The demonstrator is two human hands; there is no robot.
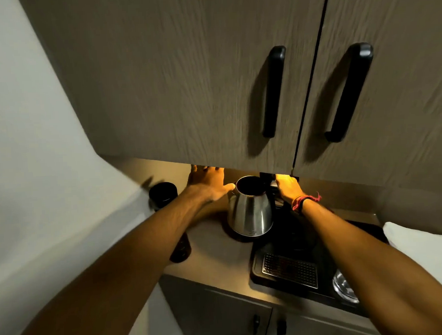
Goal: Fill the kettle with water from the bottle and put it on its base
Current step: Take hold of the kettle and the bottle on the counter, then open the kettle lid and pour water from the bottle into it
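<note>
A steel kettle [250, 212] stands on the counter with its lid up, on a dark round base [231, 238]. My left hand [208, 184] is open with fingers spread, just left of the kettle's rim, fingertips hidden under the upper cabinet. My right hand [289, 188] is curled over the black handle on the kettle's right side. A dark bottle [181, 250] stands left of the kettle, mostly hidden by my left forearm.
A black canister [163, 196] sits at the counter's back left. A black tray [267, 249] with a metal grid lies right of the kettle, a glass [345, 289] on its near corner. Upper cabinet doors [184, 79] hang low overhead. White cloth [423, 246] lies far right.
</note>
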